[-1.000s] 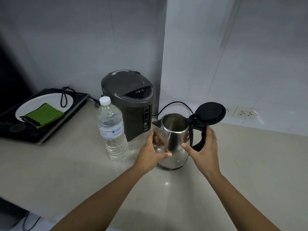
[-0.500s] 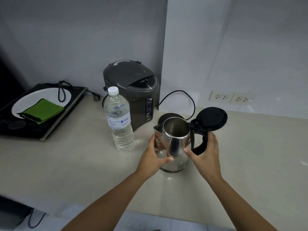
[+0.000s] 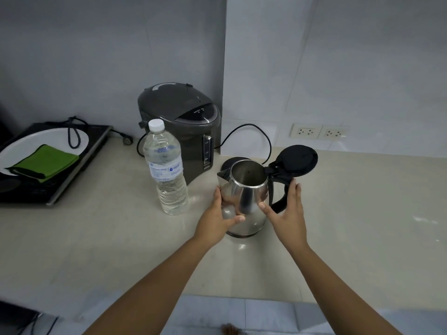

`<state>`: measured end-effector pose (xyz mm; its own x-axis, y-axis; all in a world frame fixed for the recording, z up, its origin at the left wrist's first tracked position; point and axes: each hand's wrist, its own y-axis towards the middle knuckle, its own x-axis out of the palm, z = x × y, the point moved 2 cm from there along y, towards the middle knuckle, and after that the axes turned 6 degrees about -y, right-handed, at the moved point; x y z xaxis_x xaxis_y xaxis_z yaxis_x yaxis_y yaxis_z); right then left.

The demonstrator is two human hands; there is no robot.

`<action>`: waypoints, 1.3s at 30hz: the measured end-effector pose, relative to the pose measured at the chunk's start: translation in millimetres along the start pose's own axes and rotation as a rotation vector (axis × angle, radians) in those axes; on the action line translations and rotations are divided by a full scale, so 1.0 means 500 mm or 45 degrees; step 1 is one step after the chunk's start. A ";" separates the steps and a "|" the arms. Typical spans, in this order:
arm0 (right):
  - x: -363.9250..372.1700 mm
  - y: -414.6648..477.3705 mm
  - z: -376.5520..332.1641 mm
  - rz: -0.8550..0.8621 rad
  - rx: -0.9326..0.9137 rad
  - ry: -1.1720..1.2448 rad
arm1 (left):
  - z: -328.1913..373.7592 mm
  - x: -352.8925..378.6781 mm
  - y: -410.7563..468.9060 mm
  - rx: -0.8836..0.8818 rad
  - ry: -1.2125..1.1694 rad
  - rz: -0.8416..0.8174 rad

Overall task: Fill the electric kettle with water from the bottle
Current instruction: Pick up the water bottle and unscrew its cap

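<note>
Both hands are cupping the steel electric kettle (image 3: 244,201), which is standing upright on the pale counter (image 3: 96,238) with its black lid (image 3: 297,160) swung fully open and leaning back over the handle (image 3: 278,189). The left hand (image 3: 215,221) is pressing against the kettle's left side below the spout, fingers spread around the metal and the thumb lying across the front near the base. The right hand (image 3: 287,213) is resting open against the handle side, fingers stretched up behind the black handle and the thumb touching the kettle's front wall; neither hand is closing into a fist. The inside of the kettle is showing bare metal, and whether any water is sitting in it cannot be told.

Just to the left of the left hand, the water bottle (image 3: 167,170) is standing upright with its white cap (image 3: 156,124) on, apart from the kettle. Beyond the bottle and the left hand, a dark hot-water dispenser (image 3: 183,126) is sitting against the wall. Beyond the hands, right behind the kettle, its black base (image 3: 229,163) is partly showing, with a cord (image 3: 251,131) looping up from it. Far off to the left of the left hand, a green cloth (image 3: 46,163) is lying on a white plate (image 3: 29,146) on a black cooktop (image 3: 72,175). Beyond the right hand, two wall sockets (image 3: 319,132) are sitting low on the wall
</note>
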<state>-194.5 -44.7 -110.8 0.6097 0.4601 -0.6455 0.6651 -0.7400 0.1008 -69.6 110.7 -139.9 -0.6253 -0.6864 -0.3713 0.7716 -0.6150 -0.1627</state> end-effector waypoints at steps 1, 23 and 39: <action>0.002 -0.004 0.001 0.001 0.003 0.000 | 0.001 0.000 -0.001 0.003 0.040 0.007; 0.060 0.037 -0.339 0.067 -0.721 0.009 | -0.004 -0.254 -0.042 0.146 -0.079 0.947; 0.195 0.150 -0.543 -0.316 -0.814 0.058 | 0.014 -0.327 0.024 0.175 -0.161 0.596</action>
<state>31.7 77.9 39.3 0.4146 0.6094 -0.6759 0.9027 -0.1813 0.3902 41.2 213.1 -74.8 -0.2313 -0.9374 -0.2604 0.9556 -0.2691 0.1198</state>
